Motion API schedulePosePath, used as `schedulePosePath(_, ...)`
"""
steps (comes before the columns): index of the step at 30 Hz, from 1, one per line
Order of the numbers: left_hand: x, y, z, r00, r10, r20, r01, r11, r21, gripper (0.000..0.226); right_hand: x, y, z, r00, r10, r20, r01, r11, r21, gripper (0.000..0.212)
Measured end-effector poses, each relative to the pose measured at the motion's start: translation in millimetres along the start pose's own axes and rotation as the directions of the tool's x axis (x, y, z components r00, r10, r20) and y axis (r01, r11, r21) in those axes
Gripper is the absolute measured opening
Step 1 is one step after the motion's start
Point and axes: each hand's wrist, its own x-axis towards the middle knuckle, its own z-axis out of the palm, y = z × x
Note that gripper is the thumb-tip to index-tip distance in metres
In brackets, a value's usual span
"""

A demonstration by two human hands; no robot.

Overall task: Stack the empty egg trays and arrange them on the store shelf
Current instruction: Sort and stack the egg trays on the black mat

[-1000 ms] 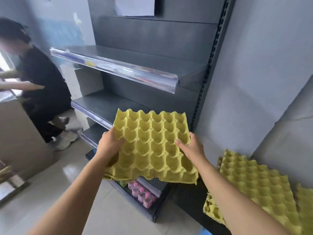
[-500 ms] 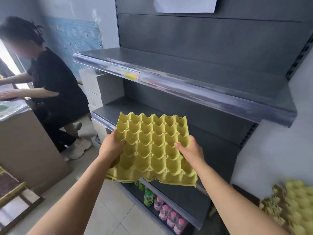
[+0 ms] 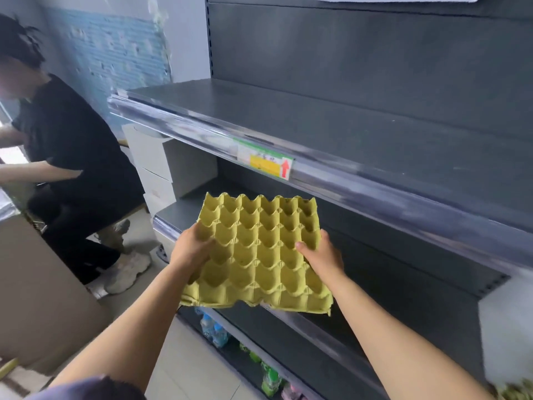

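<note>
1. Both hands hold one yellow egg tray point(image 3: 259, 252) by its sides. The left hand point(image 3: 191, 249) curls round the left edge, and the right hand point(image 3: 323, 256) grips the right edge with its thumb lying across the cups.
2. The tray is cup-side up and tilted, with its far edge higher than its near edge. The near edge is ragged, with a torn flap at the right corner.
3. It sits at the level of the middle shelf point(image 3: 178, 209), crossing that shelf's front rail. Its far rows lie over the dark deck and its near rows hang over the aisle. Whether its underside touches the rail cannot be told.
4. Above, the upper shelf point(image 3: 346, 125) juts out, and its shiny front rail carries a price label point(image 3: 265, 161) just beyond the tray's far edge. An open gap shows between the rail and the tray.
5. The deck of the middle shelf runs bare to the right of the tray as far as a white panel point(image 3: 504, 327).
6. White boxes point(image 3: 161, 160) stand stacked at the shelf's left end, near the tray's far left corner.
7. Bottles point(image 3: 215, 332) stand on the bottom shelf beneath the tray.
8. A seated person in black point(image 3: 72, 145) is well to the left, with tiled floor point(image 3: 178, 356) between.
</note>
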Motion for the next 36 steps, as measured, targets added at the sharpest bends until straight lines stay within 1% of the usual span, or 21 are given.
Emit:
schedulePosePath(2,24,0,-10,0.998,-0.011,0.057,0.012,1.000,-0.029,0.030,12,-14,17,0.999,0.026,-0.032,-0.026,1.000,-0.012,0.079)
schedulePosePath(6,83,-8,-34,0.986,0.008,0.165,-0.002,0.999,-0.038,0.025,33,-40,61,0.989,0.107,-0.102,-0.109,0.994,-0.008,0.081)
schedulePosePath(7,96,-10,-38,0.981,0.025,0.193,-0.018,0.999,-0.039,0.023,36,-45,70,0.985,0.130,-0.117,-0.131,0.991,0.003,0.082)
schedulePosePath(11,155,-28,-49,0.955,0.109,0.277,-0.109,0.994,-0.016,0.027,44,-62,114,0.954,0.230,-0.191,-0.222,0.973,0.064,0.082)
schedulePosePath(14,188,-41,-52,0.950,0.133,0.283,-0.148,0.988,0.033,0.021,49,-68,140,0.941,0.270,-0.203,-0.250,0.961,0.119,0.085)
schedulePosePath(16,218,-56,-47,0.946,0.138,0.293,-0.174,0.979,0.102,0.036,56,-70,153,0.931,0.295,-0.215,-0.269,0.953,0.143,0.085)
schedulePosePath(17,232,-62,-44,0.944,0.146,0.296,-0.192,0.973,0.130,0.040,60,-70,159,0.926,0.302,-0.227,-0.273,0.951,0.147,0.085)
schedulePosePath(19,252,-68,-36,0.945,0.162,0.282,-0.221,0.956,0.192,0.043,69,-72,165,0.920,0.300,-0.253,-0.274,0.952,0.133,0.085)
schedulePosePath(21,266,-65,-31,0.944,0.183,0.274,-0.242,0.949,0.201,0.046,85,-72,170,0.914,0.304,-0.269,-0.280,0.952,0.125,0.085)
schedulePosePath(24,291,-64,-19,0.937,0.200,0.287,-0.266,0.941,0.211,0.039,109,-69,174,0.906,0.315,-0.281,-0.298,0.949,0.103,0.082)
schedulePosePath(29,320,-76,-2,0.929,0.248,0.275,-0.317,0.917,0.242,0.038,133,-62,192,0.897,0.296,-0.328,-0.281,0.955,0.095,0.079)
schedulePosePath(31,328,-80,1,0.919,0.272,0.284,-0.353,0.890,0.290,0.035,136,-63,198,0.893,0.287,-0.346,-0.270,0.958,0.099,0.078)
schedulePosePath(33,331,-82,2,0.914,0.271,0.302,-0.377,0.844,0.382,0.035,138,-64,199,0.894,0.285,-0.346,-0.270,0.958,0.092,0.078)
schedulePosePath(35,327,-80,2,0.915,0.292,0.276,-0.397,0.769,0.501,0.041,137,-66,195,0.897,0.295,-0.330,-0.300,0.953,0.037,0.079)
schedulePosePath(36,322,-79,2,0.912,0.329,0.245,-0.410,0.726,0.552,0.044,135,-67,193,0.898,0.297,-0.324,-0.320,0.947,-0.017,0.079)
